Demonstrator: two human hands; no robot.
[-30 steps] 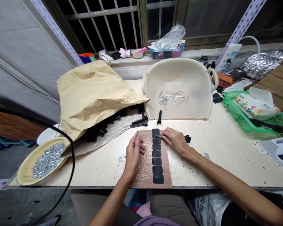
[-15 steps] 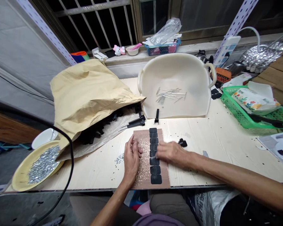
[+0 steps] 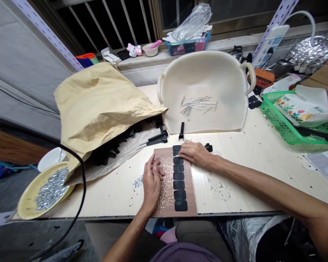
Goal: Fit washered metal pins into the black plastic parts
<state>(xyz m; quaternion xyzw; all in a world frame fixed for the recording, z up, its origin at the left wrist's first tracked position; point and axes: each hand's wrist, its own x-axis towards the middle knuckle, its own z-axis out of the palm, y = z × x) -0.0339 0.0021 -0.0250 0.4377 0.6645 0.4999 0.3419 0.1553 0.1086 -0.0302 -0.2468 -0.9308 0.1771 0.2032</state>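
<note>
A column of several black rounded pads (image 3: 179,185) runs along a brown board (image 3: 191,189) at the table's front edge. Pale specks cover the board left of the pads. My right hand (image 3: 194,153) is closed in a pinch over the upper pads, with a small whitish piece (image 3: 176,156) showing at its fingertips; its exact kind is too small to tell. On the board's left edge rests my left hand (image 3: 152,182), fingers loosely bent and apart, nothing visible in them. A small pile of shiny silver bits (image 3: 138,181) lies left of it.
A paper sack (image 3: 104,105) of black plastic parts lies open at left, above a yellow bowl (image 3: 24,203) of silver bits. Behind the board stands a white basin (image 3: 205,76) holding metal pins. Black-handled pins (image 3: 157,138) lie nearby. At right is a green basket (image 3: 278,125).
My right hand has moved away from me, up along the column from the middle pads to the upper ones. My left hand stays at the board's left edge. The view has shifted slightly.
</note>
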